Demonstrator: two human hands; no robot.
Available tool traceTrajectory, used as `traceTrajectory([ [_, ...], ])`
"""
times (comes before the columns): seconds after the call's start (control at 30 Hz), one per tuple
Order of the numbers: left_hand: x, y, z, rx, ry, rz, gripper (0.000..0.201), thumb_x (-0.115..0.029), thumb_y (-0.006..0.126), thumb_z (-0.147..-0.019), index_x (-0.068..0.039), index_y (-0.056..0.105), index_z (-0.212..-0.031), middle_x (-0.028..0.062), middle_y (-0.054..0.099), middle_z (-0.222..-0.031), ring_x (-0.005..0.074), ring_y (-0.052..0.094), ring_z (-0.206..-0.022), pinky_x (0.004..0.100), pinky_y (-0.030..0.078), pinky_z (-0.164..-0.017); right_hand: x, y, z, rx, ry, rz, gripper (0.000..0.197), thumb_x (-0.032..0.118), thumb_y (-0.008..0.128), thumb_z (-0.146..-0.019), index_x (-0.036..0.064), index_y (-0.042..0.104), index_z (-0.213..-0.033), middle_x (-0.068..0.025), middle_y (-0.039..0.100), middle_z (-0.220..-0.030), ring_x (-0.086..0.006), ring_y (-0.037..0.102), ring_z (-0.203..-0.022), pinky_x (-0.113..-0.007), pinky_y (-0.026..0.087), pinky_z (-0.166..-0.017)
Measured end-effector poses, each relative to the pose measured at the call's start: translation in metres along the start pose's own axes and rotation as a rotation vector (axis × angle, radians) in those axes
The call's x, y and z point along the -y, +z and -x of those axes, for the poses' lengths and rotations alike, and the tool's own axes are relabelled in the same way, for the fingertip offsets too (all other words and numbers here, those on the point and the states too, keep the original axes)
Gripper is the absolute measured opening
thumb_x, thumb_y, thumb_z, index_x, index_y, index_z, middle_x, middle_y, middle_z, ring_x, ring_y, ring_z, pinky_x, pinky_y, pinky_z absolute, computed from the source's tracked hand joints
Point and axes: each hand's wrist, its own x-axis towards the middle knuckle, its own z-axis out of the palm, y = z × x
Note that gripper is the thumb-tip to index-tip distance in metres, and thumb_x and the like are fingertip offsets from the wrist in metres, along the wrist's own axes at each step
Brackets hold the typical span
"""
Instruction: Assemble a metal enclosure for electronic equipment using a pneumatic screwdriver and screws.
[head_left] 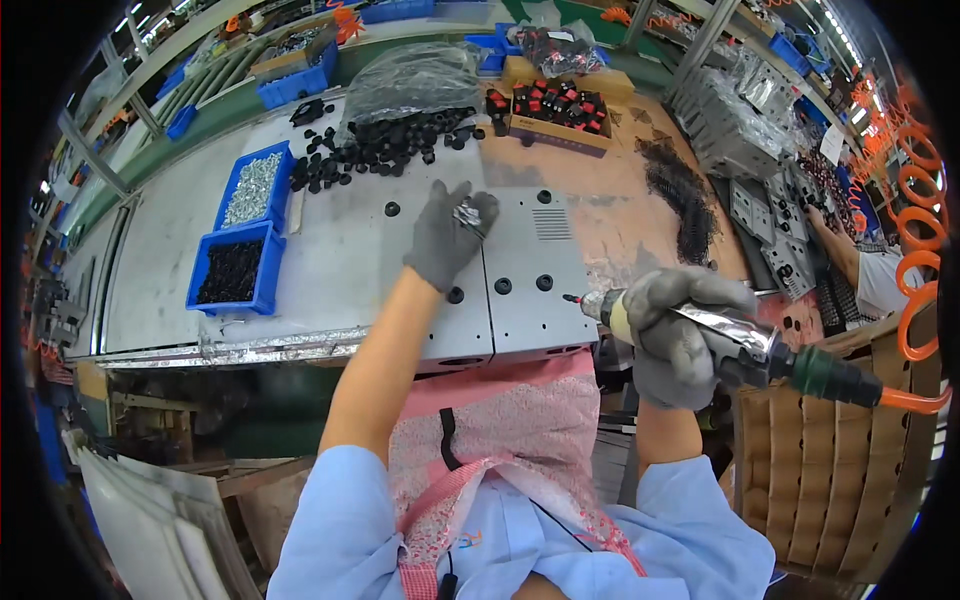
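My left hand (443,245), in a grey glove, is over the grey metal panels with its fingers curled around several small silver screws (467,213). My right hand (672,335), also gloved, grips a pneumatic screwdriver (735,338) with its bit pointing left, near the edge of the right panel (530,258). That panel bears black round feet (544,283) and a slotted vent. The left panel (405,225) lies beside it, partly covered by my left hand and forearm. An orange air hose (915,400) runs from the screwdriver's rear.
Blue bins hold silver screws (254,188) and black screws (232,270) at left. Loose black feet (380,148) lie behind, by a clear plastic bag (415,80). A cardboard box (560,130) holds red-and-black parts. At right, a co-worker's arm (835,245) reaches among metal plates.
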Motion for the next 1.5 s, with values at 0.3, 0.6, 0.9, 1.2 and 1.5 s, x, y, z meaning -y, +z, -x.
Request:
traceTrajectory([
  [0.3,0.044,0.012,0.085,0.217,-0.361,-0.047,0.033,-0.013,0.040,-0.097,0.005,0.044,-0.126,0.0214,0.054,-0.121,0.0322,0.058,-0.108,0.0350,0.054,-0.088,0.014,0.017,0.008,-0.100,0.047,0.013,0.041,0.024,0.061,-0.075,0.0120,0.046,-0.112,-0.0111,0.054,-0.087,-0.0206,0.052,-0.068,-0.037,0.045,-0.064],
  [0.6,0.057,0.022,0.115,0.295,-0.445,-0.141,0.026,-0.033,0.059,-0.091,-0.009,0.053,-0.100,-0.0020,0.056,-0.076,0.0050,0.046,-0.053,0.0159,0.033,-0.039,0.013,0.013,0.016,-0.075,0.076,-0.097,0.043,0.016,0.065,-0.082,0.0076,0.036,-0.113,-0.0159,0.056,-0.097,-0.0220,0.060,-0.078,-0.034,0.053,-0.067],
  [0.9,0.057,0.040,0.119,0.257,-0.452,-0.278,0.031,-0.040,0.060,-0.089,-0.010,0.054,-0.091,-0.0035,0.048,-0.058,0.0055,0.035,-0.040,0.0182,0.026,-0.034,0.004,0.006,0.013,0.034,-0.060,-0.022,0.039,0.015,0.063,-0.085,0.0076,0.036,-0.112,-0.0162,0.057,-0.095,-0.0216,0.059,-0.075,-0.034,0.053,-0.065],
  [1.2,0.048,0.052,0.071,0.140,-0.162,-0.999,0.050,-0.045,0.063,-0.086,-0.005,0.058,-0.114,0.0027,0.058,-0.074,0.0091,0.051,-0.062,0.0215,0.042,-0.054,-0.002,-0.007,0.003,-0.079,-0.139,0.092,0.040,0.023,0.056,-0.077,0.0103,0.047,-0.113,-0.0136,0.056,-0.090,-0.0217,0.054,-0.071,-0.037,0.046,-0.067],
  [1.5,0.074,0.032,-0.068,-0.100,0.345,-2.085,0.043,-0.038,0.062,-0.084,-0.017,0.058,-0.121,0.0116,0.060,-0.119,0.0304,0.059,-0.106,0.0390,0.045,-0.090,-0.019,-0.026,-0.015,-0.129,-0.137,0.171,0.047,0.022,0.053,-0.073,0.0043,0.044,-0.116,-0.0183,0.057,-0.093,-0.0243,0.056,-0.072,-0.037,0.047,-0.065],
])
